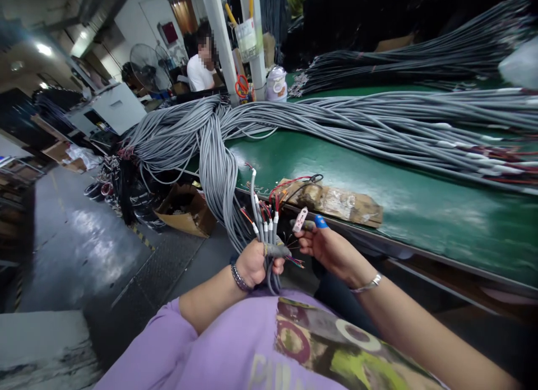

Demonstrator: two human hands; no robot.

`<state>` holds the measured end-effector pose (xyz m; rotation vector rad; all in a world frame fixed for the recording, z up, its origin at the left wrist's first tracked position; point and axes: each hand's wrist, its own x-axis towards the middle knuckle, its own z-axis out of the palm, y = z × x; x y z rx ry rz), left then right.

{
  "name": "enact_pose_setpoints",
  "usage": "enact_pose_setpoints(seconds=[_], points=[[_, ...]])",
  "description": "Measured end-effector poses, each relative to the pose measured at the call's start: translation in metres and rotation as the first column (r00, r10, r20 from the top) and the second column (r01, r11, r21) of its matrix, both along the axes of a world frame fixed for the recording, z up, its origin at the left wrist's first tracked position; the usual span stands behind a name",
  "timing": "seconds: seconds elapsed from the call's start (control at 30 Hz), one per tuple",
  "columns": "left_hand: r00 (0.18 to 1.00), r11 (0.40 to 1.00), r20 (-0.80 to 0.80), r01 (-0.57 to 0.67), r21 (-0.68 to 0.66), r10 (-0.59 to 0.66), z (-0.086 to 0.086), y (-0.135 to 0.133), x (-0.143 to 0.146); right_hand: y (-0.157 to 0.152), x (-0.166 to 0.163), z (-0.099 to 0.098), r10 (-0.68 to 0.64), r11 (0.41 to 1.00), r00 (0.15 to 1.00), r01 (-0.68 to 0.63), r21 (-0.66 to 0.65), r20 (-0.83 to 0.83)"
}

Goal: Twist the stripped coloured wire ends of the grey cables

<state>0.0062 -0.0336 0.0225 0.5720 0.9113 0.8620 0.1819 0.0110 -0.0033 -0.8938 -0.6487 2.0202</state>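
My left hand (255, 262) is closed in a fist round a bunch of grey cables (264, 222) whose stripped ends with red and coloured wires stick upward. My right hand (325, 245) is beside it, fingers pinched on a small white and pink tag-like piece (300, 219); blue tape (320, 221) wraps one fingertip. Both wrists wear bracelets. The cable ends stand just in front of the edge of the green table (378, 182).
A large mass of grey cables (319, 121) lies along the green table and hangs over its left end. A taped cardboard pad (336, 200) sits at the table edge. A cardboard box (185, 210) is on the floor. A person in white (200, 70) sits far back by a fan (145, 68).
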Motion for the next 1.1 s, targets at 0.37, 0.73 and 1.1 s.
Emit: enact_pose_setpoints(seconds=[0.37, 0.73, 1.1], points=[[0.954, 0.961, 0.115, 0.278, -0.002, -0.276, -0.002, 0.027, -0.001, 0.003, -0.017, -0.004, -0.288, 0.921, 0.935, 0.211, 0.329, 0.205], [0.939, 0.944, 0.114, 0.329, -0.021, -0.325, -0.006, 0.038, -0.005, 0.008, -0.023, -0.004, -0.315, 0.905, 0.923, 0.221, 0.365, 0.222], [0.93, 0.931, 0.111, 0.36, -0.065, -0.351, -0.016, 0.045, -0.001, 0.014, -0.032, 0.005, -0.248, 0.954, 0.968, 0.24, 0.18, 0.026]])
